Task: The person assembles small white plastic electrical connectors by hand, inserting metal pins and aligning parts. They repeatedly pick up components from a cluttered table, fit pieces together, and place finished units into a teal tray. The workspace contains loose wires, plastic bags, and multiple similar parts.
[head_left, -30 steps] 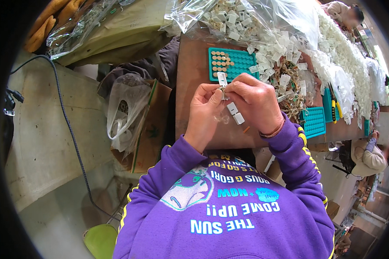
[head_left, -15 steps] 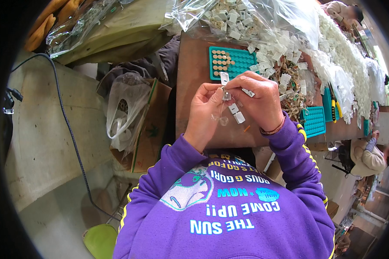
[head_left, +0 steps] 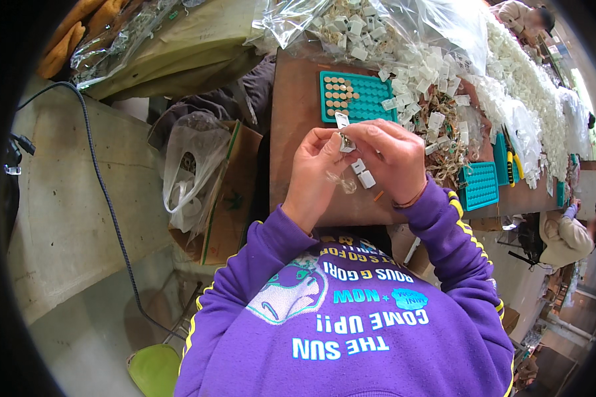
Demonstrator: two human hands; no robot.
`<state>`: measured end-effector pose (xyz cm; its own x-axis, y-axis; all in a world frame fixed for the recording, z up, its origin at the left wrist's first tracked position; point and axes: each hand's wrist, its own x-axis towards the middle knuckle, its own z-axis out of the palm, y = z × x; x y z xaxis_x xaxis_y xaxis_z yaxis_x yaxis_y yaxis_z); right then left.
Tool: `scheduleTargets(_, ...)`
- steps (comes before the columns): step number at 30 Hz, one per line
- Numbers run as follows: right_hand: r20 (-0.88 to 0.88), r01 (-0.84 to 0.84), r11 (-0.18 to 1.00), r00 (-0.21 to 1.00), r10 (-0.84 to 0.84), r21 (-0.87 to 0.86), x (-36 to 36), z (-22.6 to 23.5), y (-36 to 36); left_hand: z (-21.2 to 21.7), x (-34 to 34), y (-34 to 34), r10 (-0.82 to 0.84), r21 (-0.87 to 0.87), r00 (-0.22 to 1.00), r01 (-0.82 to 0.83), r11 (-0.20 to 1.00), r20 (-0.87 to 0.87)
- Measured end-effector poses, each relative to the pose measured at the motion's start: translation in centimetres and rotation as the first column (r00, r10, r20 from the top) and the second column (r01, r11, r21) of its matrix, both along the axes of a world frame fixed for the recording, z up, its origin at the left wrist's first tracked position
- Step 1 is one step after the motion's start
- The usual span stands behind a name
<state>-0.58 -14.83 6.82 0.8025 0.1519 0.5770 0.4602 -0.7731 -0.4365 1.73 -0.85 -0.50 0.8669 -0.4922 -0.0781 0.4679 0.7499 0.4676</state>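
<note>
My left hand pinches a small clear plastic piece between thumb and forefinger, above the table. The fingertips of my right hand meet it from the other side; they are closed, but whatever they grip is hidden. A white plastic piece shows just beyond the fingertips, overlapping the tray edge. White rectangular pieces lie on the table between my hands. Beneath my left hand's fingers, a clear bit of film or plastic hangs. Behind sits a green tray with several round tan discs in its left side.
Clear and white plastic pieces heap along the right, beside tangled brown strands. Another green tray and yellow-black pliers lie farther right. At left stands a cardboard box with a plastic bag. Two other people work at far right.
My right hand has turned and shifted slightly, its fingers now reaching over the held piece. A white piece visible under it before is now covered. My left hand stays nearly in place.
</note>
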Motion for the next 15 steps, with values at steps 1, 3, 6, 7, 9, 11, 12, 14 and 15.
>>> scheduleTargets(1,0.041,-0.004,1.000,0.999,0.003,0.009,-0.1,-0.4,0.2,0.0,0.0,0.0,0.002,0.006,1.000,-0.002,1.000,-0.005)
scheduleTargets(3,0.115,-0.011,1.000,0.993,0.013,-0.019,-0.3,-1.0,0.4,0.1,-0.1,0.0,0.004,0.003,1.000,-0.004,1.000,-0.001)
scheduleTargets(6,0.186,0.005,0.996,0.982,0.012,-0.092,-0.6,-1.3,0.5,0.4,-0.1,-0.1,0.004,0.067,1.000,-0.003,0.998,-0.024)
scheduleTargets(7,0.135,-0.001,0.998,0.991,0.009,-0.062,-0.6,-1.1,0.3,0.5,-0.1,-0.1,0.006,0.052,1.000,-0.005,0.999,-0.016)
scheduleTargets(9,0.055,-0.018,0.999,0.998,0.016,0.034,-0.3,-0.6,-0.1,0.8,-0.1,-0.1,0.018,0.076,1.000,-0.016,0.997,-0.025)
scheduleTargets(11,0.000,0.142,0.986,0.990,-0.143,0.084,0.8,-0.2,-1.1,0.9,-0.3,0.0,0.019,0.120,0.998,-0.011,0.993,-0.061)
scheduleTargets(12,-0.063,0.201,0.977,0.978,-0.197,0.068,2.2,-0.2,-1.9,0.9,-0.4,0.1,0.010,0.103,0.999,-0.006,0.995,-0.042)
scheduleTargets(14,-0.127,0.277,0.959,0.951,-0.283,-0.059,4.4,-0.9,-3.0,0.9,-0.2,0.3,-0.032,0.110,0.999,0.036,0.993,-0.036)
scheduleTargets(15,-0.100,0.287,0.946,0.948,-0.303,-0.148,5.4,-1.7,-3.3,0.9,-0.1,0.4,-0.047,0.142,0.998,0.053,0.989,-0.048)
